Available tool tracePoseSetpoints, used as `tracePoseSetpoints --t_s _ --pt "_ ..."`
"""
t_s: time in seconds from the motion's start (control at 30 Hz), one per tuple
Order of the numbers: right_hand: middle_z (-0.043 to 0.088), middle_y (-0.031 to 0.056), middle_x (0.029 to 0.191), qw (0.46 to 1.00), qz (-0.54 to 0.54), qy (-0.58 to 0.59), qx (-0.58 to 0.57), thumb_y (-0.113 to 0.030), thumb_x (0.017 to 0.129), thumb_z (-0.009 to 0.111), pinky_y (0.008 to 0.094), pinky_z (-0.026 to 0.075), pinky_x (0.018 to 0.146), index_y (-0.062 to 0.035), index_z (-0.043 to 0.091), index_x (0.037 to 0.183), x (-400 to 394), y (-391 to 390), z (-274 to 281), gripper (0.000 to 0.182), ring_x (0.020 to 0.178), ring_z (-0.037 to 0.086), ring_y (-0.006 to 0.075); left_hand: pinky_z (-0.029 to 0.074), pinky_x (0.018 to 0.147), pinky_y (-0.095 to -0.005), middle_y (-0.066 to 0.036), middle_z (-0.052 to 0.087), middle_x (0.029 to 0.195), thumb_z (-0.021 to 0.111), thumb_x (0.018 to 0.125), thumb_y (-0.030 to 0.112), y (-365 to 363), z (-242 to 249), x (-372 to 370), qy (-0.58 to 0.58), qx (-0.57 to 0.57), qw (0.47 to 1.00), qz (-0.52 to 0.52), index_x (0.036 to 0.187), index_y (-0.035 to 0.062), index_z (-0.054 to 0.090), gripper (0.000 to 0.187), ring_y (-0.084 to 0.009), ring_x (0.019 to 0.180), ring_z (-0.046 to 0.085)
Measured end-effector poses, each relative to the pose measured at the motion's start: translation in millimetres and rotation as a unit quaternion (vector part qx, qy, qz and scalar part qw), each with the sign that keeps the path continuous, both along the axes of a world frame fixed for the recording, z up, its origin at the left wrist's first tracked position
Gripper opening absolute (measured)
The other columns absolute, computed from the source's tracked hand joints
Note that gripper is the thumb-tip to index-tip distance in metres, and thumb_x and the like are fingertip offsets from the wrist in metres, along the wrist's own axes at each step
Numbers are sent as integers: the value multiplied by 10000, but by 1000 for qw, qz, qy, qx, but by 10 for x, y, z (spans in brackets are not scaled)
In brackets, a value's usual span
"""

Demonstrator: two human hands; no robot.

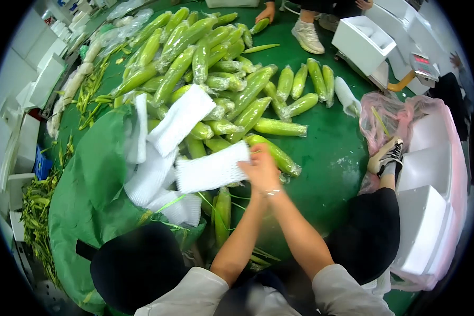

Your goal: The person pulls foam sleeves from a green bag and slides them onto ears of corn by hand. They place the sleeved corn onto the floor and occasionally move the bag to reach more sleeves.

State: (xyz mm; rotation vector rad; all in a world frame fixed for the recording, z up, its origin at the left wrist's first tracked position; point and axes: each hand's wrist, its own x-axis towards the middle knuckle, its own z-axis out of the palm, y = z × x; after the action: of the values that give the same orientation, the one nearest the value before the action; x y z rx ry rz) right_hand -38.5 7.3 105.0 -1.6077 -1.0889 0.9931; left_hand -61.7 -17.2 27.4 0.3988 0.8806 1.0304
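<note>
My left hand [252,171] and my right hand [267,166] are close together in front of me, partly overlapping. Between them they hold the right end of a white foam net sleeve [213,167], its length lying to the left. Just beyond my hands lies a plastic-wrapped green corn-like vegetable [274,154]. More wrapped green vegetables [189,39] form a large pile on the green floor. Other white foam sleeves [181,118] rest on and beside a green sack to the left. The fingers of my left hand are mostly hidden.
A green sack [84,195] bulges at the left. White foam boxes [421,226] with pink plastic stand at the right, and another foam box [363,42] at the upper right near a scale [422,66]. A co-worker's hand [266,13] touches a vegetable at the top.
</note>
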Motion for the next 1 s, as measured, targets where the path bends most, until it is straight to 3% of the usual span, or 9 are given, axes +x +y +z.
tracePoseSetpoints --t_s 0.1,0.27,0.33,0.43,0.47,0.57,0.67,0.83,1.0 --pt "640 128 846 940 -68 333 -11 -13 739 706 285 507 674 -22 528 988 834 -445 298 306 794 610 158 455 889 -330 -80 591 1097 472 924 289 21 393 79 -201 -23 976 -75 1179 85 516 329 -180 1053 545" --pt "613 103 1023 970 -132 -48 197 -54 838 590 308 491 791 -18 512 1147 1360 -856 -730 321 905 590 185 431 765 -239 -47 605 970 541 916 246 -204 335 747 137 112 977 -115 1112 14 566 304 -113 850 541" --pt "578 128 1106 872 -151 427 186 -76 852 571 328 490 820 -25 493 1186 1540 -732 -1156 346 964 574 214 419 716 -233 -17 594 866 571 898 163 -138 412 766 147 125 979 -71 990 12 581 177 -81 792 516" --pt "580 134 1100 799 -223 548 105 -98 876 545 340 496 805 -39 504 1183 1672 -276 -1262 315 959 576 233 424 697 -262 -40 561 840 550 897 130 106 65 815 54 91 992 63 928 4 529 131 -110 757 506" --pt "592 109 1084 859 -233 454 -45 -129 876 546 348 501 754 -37 513 1169 1820 -216 -1142 309 935 586 237 424 697 -262 -40 561 840 550 897 130 153 -54 800 59 94 992 63 928 4 529 131 -110 757 506" --pt "620 93 999 873 -133 467 -45 -172 819 608 345 499 707 -34 538 1121 1882 -27 -1437 339 843 600 212 443 766 -343 -168 575 893 583 866 206 48 -331 681 495 109 856 103 1023 -46 508 307 -243 810 548" --pt "628 95 933 933 -179 313 -12 -173 793 619 342 493 679 -15 562 1055 1796 -205 -1475 312 788 597 207 450 782 -352 -211 598 945 595 851 241 -234 -298 795 634 158 753 75 1088 -82 519 408 -266 857 573" --pt "641 99 824 994 -66 66 -61 -176 750 637 337 483 633 18 603 947 1674 -701 -1205 279 697 592 199 494 783 -360 -160 624 1044 517 924 305 -406 58 441 204 -99 974 -11 1122 -107 535 457 -242 921 620" --pt "653 102 715 990 44 -77 -114 -179 706 655 332 473 588 52 643 838 1500 -522 -126 266 606 587 192 498 794 -378 -168 583 1113 490 929 306 -484 1100 205 55 -156 986 7 1156 -105 491 469 -245 964 601"
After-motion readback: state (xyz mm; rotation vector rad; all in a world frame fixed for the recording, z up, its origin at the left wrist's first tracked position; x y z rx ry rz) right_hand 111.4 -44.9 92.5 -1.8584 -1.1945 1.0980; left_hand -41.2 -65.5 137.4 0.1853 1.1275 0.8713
